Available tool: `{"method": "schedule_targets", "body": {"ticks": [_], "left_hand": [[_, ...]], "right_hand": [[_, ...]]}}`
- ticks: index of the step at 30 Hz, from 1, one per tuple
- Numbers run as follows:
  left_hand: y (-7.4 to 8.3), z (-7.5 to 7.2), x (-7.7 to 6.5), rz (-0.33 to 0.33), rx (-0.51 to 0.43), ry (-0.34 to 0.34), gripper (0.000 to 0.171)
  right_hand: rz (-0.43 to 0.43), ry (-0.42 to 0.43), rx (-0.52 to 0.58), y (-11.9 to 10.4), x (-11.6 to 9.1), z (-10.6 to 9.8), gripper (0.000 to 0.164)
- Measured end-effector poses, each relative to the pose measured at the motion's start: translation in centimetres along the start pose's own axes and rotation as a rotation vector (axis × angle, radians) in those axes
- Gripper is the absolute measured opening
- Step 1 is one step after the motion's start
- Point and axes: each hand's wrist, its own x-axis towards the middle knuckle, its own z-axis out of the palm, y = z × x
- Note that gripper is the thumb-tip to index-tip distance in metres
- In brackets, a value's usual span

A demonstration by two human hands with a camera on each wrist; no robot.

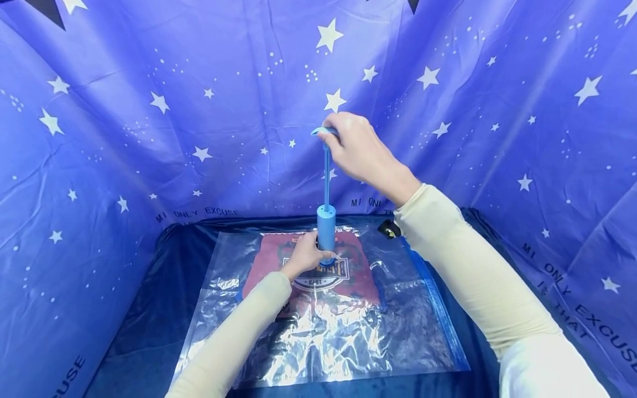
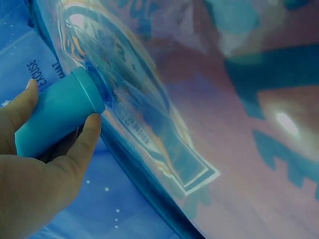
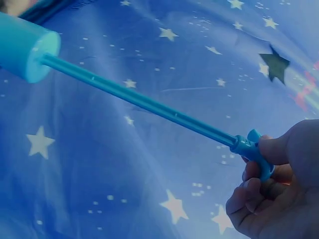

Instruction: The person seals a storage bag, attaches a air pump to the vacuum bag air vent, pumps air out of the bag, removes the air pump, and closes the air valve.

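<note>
A blue hand pump [image 1: 326, 229] stands upright on a large clear plastic bag [image 1: 348, 348], its base over the valve [image 2: 99, 82]. Inside the bag lies a folded red garment [image 1: 269, 265] with a printed badge. Around the lower part of the pump barrel, my left hand [image 1: 307, 254] grips with thumb and fingers. High above it, my right hand [image 1: 355, 141] holds the pump's handle [image 3: 259, 157], fingers curled round it. Between barrel and handle the long thin rod [image 3: 144, 102] is drawn far out.
The bag lies on a dark blue cloth-covered surface [image 1: 144, 326], with a blue zip strip [image 1: 438, 304] along its right edge. A small black and yellow object [image 1: 389, 229] sits at the back right. Star-printed blue curtains [image 1: 239, 110] enclose the back and sides.
</note>
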Motion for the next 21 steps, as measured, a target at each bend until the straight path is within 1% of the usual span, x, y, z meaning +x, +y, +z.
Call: {"method": "schedule_targets", "body": {"ticks": [2, 5, 7, 9, 11, 12, 15, 17, 19, 21], "left_hand": [[0.1, -0.1, 0.0, 0.001, -0.001, -0.006, 0.045], [0.2, -0.1, -0.1, -0.007, -0.02, -0.016, 0.045], [0.0, 0.1, -0.2, -0.009, -0.015, -0.02, 0.046], [-0.1, 0.3, -0.3, -0.008, -0.008, -0.025, 0.046], [-0.3, 0.5, -0.3, -0.001, 0.002, -0.027, 0.046], [-0.4, 0.5, -0.2, 0.006, 0.013, -0.024, 0.046], [-0.5, 0.5, -0.1, 0.014, 0.007, -0.021, 0.046], [-0.5, 0.4, 0.0, 0.016, -0.004, -0.022, 0.045], [-0.4, 0.2, 0.1, 0.017, -0.012, -0.021, 0.044], [-0.4, -0.1, 0.2, 0.018, -0.016, -0.015, 0.044]], "right_hand": [[-0.01, 0.013, 0.004, -0.2, 0.1, -0.3, 0.021], [-0.012, 0.026, 0.023, 0.0, -0.2, -0.2, 0.021], [0.0, 0.034, 0.045, 0.3, -0.6, 0.3, 0.021], [0.019, 0.021, 0.06, 0.7, -1.2, 1.1, 0.02], [0.048, -0.024, 0.064, 1.3, -1.9, 2.3, 0.018], [0.066, -0.064, 0.069, 1.6, -2.3, 3.1, 0.017], [0.098, -0.183, 0.052, 2.7, -3.9, 5.7, 0.016], [0.105, -0.24, 0.03, 3.4, -4.9, 7.4, 0.016], [0.093, -0.262, -0.005, 4.0, -5.6, 8.7, 0.016], [0.08, -0.267, -0.024, 4.2, -5.8, 9.3, 0.016]]}}
